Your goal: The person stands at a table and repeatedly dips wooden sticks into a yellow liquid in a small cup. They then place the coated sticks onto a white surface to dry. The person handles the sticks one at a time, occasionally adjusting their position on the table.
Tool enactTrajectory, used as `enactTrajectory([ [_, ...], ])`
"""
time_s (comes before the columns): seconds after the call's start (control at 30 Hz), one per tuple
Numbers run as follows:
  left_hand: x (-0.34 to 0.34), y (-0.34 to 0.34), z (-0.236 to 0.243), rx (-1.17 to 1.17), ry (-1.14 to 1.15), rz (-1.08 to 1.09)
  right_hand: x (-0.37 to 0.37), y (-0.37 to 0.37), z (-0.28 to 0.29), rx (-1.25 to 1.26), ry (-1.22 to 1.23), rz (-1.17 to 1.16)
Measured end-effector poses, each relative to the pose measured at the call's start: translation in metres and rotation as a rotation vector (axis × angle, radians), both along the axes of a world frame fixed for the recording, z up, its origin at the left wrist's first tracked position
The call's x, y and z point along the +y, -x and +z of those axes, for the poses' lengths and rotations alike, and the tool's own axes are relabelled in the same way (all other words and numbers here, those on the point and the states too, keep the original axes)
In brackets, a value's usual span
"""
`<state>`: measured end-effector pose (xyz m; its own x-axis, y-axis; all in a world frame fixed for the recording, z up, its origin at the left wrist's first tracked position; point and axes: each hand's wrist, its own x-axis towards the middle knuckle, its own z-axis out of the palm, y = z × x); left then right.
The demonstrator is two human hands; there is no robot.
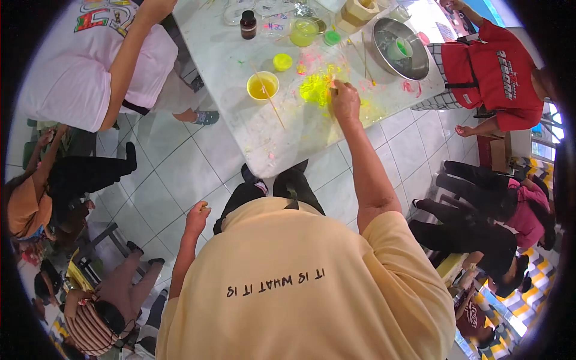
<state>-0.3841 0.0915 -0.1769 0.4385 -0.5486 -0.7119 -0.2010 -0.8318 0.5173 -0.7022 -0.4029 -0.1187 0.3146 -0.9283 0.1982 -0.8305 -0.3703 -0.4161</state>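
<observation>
My right hand (pixel 345 102) reaches over the white table (pixel 258 141), fingers bent down and pressed together at the edge of a bright yellow powdery patch (pixel 314 90). Whatever its fingertips may hold is hidden. Left of the patch stands a pale cup of amber-yellow liquid (pixel 262 90), with a thin wooden stick (pixel 276 111) across it. A round yellow lid or tub (pixel 282 62) lies just beyond. Away from the table, low at my left side, my left hand (pixel 197 217) hangs with its fingers curled in; nothing shows in it.
A metal bowl (pixel 380 47) holding a cup with green contents (pixel 403 48) stands at right. Farther back are a brown bottle (pixel 248 27), a cup of yellow-green liquid (pixel 303 33) and a small green tub (pixel 332 38). People stand left in white (pixel 78 66) and right in red (pixel 507 72).
</observation>
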Motion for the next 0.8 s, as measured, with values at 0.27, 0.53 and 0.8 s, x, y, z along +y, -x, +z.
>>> enactTrajectory([
  [0.27, -0.034, 0.059, 0.039, 0.046, -0.171, -0.04, -0.01, 0.023, 0.019, -0.139, -0.067, 0.153],
  [0.53, -0.05, 0.106, 0.014, -0.005, -0.035, -0.085, -0.027, 0.068, 0.025, -0.166, -0.023, 0.08],
  [0.8, -0.061, 0.124, 0.019, -0.028, -0.081, -0.102, -0.027, 0.088, 0.007, -0.371, -0.251, 0.032],
])
